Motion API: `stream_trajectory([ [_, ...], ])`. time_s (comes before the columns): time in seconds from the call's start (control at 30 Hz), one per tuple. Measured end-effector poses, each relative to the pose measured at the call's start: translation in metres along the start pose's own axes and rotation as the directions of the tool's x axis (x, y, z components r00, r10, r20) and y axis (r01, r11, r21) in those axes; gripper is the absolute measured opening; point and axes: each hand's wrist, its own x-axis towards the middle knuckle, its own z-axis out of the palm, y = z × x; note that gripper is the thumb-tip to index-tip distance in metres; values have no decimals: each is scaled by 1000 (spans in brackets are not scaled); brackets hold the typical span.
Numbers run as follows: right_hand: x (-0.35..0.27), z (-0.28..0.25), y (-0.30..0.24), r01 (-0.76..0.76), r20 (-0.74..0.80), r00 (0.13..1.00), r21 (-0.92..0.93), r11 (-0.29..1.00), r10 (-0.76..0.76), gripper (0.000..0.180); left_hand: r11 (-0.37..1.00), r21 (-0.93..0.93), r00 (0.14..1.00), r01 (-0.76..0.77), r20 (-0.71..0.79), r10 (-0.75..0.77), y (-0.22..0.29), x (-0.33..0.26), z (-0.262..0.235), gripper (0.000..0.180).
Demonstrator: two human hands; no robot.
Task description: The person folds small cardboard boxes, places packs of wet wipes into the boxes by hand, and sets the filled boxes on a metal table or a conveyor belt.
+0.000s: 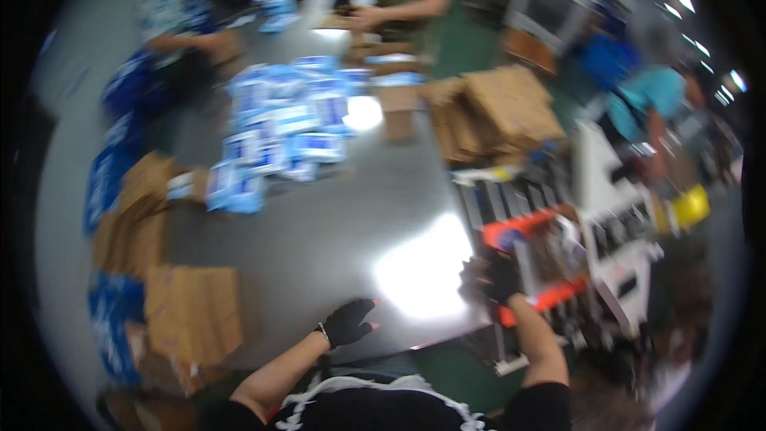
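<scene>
Right hand (488,278) gripping orange-framed machine (533,263), frame running diagonally, left hand (349,322) flat on table (319,231)

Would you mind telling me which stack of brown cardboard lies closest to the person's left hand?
The flat brown stack at the table's near-left corner, just left of the gloved left hand. The other brown stacks sit farther off, across the grey table.

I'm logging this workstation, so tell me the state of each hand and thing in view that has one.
left hand: gloved, resting flat on the grey table
right hand: gloved, gripping the orange-framed machine
blue packets: piled loosely
brown cardboard sheets: flat, stacked
</scene>
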Motion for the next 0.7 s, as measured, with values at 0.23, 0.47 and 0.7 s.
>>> stream_trajectory([
  [0.23,104,59,-213,-12,-284,945,464,886,162,47,873,187,221,450,-971,94,-47,-274,-191,38],
  [0.47,303,-12,-602,-329,326,942,944,-26,-80,38,692,-1,169,722,-969,-178,-191,-471,-196,68],
  [0.7,341,26,-603,-378,376,924,925,23,73,23,793,299,437,531,-898,46,-151,-404,-170,61],
])
